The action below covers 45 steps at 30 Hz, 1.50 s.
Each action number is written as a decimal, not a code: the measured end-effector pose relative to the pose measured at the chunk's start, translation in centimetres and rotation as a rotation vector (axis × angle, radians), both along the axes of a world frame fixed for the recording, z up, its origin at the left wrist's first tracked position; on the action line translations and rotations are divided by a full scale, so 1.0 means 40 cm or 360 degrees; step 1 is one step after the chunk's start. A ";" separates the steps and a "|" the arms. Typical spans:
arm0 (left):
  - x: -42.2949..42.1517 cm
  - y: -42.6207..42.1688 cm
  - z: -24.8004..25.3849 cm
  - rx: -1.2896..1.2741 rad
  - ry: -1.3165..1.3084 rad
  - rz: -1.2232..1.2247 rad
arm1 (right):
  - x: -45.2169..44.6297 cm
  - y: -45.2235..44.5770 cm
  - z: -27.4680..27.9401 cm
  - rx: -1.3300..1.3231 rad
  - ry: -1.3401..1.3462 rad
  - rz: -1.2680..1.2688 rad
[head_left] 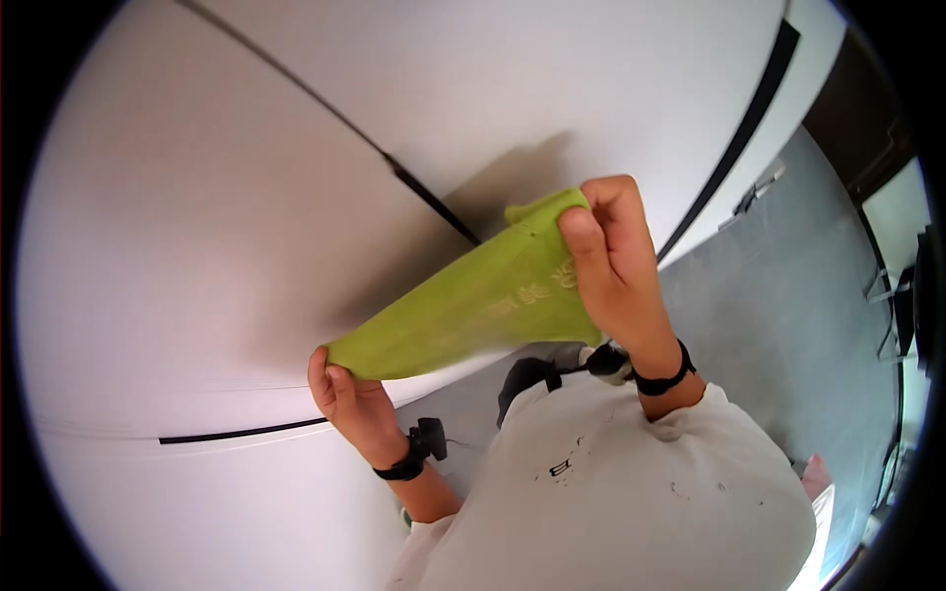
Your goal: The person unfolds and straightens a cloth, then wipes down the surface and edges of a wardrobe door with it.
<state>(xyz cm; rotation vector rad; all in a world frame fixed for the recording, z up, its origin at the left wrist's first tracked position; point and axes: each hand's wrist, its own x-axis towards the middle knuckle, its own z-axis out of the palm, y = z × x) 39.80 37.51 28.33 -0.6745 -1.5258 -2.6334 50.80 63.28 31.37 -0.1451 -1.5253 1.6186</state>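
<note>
A lime-green cloth (463, 305) with pale printed characters is stretched between my two hands. My left hand (347, 402) pinches its lower left corner between thumb and fingers. At the upper right end, my right hand (621, 266) grips the edge, thumb in front and fingers folded behind. A small fold stands up along the top edge beside the right hand. Both wrists wear black bands, and a small black device (428, 439) sits on the left one.
Close in front spreads a large white panelled surface (246, 177), with a dark seam and black strips (739, 138) along its joints. The cloth throws a shadow on it. Grey floor (778, 315) lies to the right, with dark furniture and metal legs at the far edge.
</note>
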 end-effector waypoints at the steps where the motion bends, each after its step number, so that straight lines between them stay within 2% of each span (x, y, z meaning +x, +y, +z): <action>1: -0.003 0.000 -0.013 -0.0040 -0.0022 -0.0035 | 0.012 -0.003 -0.007 -0.0040 -0.0022 -0.0035; 4: 0.009 0.016 -0.023 -0.0270 -0.0175 0.0047 | 0.028 -0.011 0.007 0.0103 -0.0305 0.0006; 7: 0.023 0.054 -0.039 -0.0222 -0.0230 0.0011 | 0.039 -0.015 0.004 0.0054 -0.0444 0.0120; 9: 0.044 0.057 -0.084 -0.0167 -0.0315 -0.0070 | 0.069 0.013 -0.032 0.0031 -0.0533 0.0239; 11: 0.052 0.056 -0.139 -0.0261 -0.0569 -0.0335 | 0.060 0.043 -0.061 0.0073 -0.0614 0.0364; 14: 0.046 0.081 -0.201 -0.0344 -0.0685 -0.0408 | 0.078 0.075 -0.115 -0.0466 -0.0890 0.0431; 15: 0.045 0.084 -0.217 -0.0432 -0.0731 -0.0440 | 0.079 0.070 -0.117 -0.0453 -0.0963 0.0481; 16: 0.026 0.065 -0.220 -0.0908 -0.0716 -0.0492 | 0.075 0.053 -0.116 -0.0516 -0.0832 0.0573; 17: 0.045 0.054 -0.241 -0.0888 -0.0803 -0.0465 | 0.084 0.048 -0.118 -0.0589 -0.0698 0.0649; 19: 0.064 0.054 -0.269 -0.1581 0.0035 -0.0226 | 0.089 0.046 -0.131 -0.0589 -0.0781 0.0734; 20: 0.078 0.042 -0.251 -0.1619 -0.0004 -0.0230 | 0.091 0.050 -0.147 -0.0615 -0.0793 0.0794; 21: 0.086 0.036 -0.235 -0.1608 -0.0038 -0.0219 | 0.090 0.050 -0.155 -0.0646 -0.0806 0.0856; 23: 0.106 0.025 -0.225 -0.1554 -0.0417 -0.0744 | 0.087 0.045 -0.149 -0.0736 -0.0824 0.0952; 24: 0.113 0.038 -0.252 -0.1125 -0.0559 -0.1017 | 0.083 0.040 -0.150 -0.0833 -0.0814 0.1029; 25: 0.118 0.062 -0.255 -0.1096 -0.0600 -0.0983 | 0.078 0.038 -0.156 -0.0822 -0.0860 0.1066; 27: 0.126 0.108 -0.246 -0.0648 -0.0456 -0.1366 | 0.065 0.034 -0.179 -0.1095 -0.0719 0.1311; 28: 0.135 0.115 -0.251 -0.0625 -0.0489 -0.1362 | 0.061 0.028 -0.194 -0.1104 -0.0758 0.1310; 30: 0.135 0.138 -0.262 -0.0237 -0.0448 -0.1590 | 0.051 0.036 -0.220 -0.1510 -0.0690 0.1480; 31: 0.140 0.148 -0.261 -0.0198 -0.0477 -0.1611 | 0.056 0.045 -0.233 -0.1514 -0.0729 0.1441; 33: 0.148 0.166 -0.249 -0.0204 -0.0482 -0.1553 | 0.055 0.060 -0.254 -0.1825 -0.0656 0.1605; 34: 0.154 0.169 -0.248 -0.0176 -0.0484 -0.1540 | 0.050 0.054 -0.265 -0.1912 -0.0702 0.1497; 36: 0.167 0.172 -0.242 -0.0310 -0.0688 -0.1429 | 0.037 0.041 -0.270 -0.1958 -0.0711 0.1522; 38: 0.178 0.163 -0.262 -0.0231 -0.0806 -0.1384 | 0.030 0.048 -0.290 -0.2121 -0.0636 0.1574; 39: 0.179 0.156 -0.271 -0.0159 -0.0938 -0.1357 | 0.026 0.053 -0.291 -0.2116 -0.0607 0.1576; 41: 0.165 0.151 -0.269 -0.0127 -0.0976 -0.1348 | 0.019 0.057 -0.287 -0.1934 -0.0889 0.1461; 45: 0.151 0.145 -0.234 -0.0123 -0.1084 -0.1274 | 0.019 0.062 -0.250 -0.1743 -0.0900 0.1380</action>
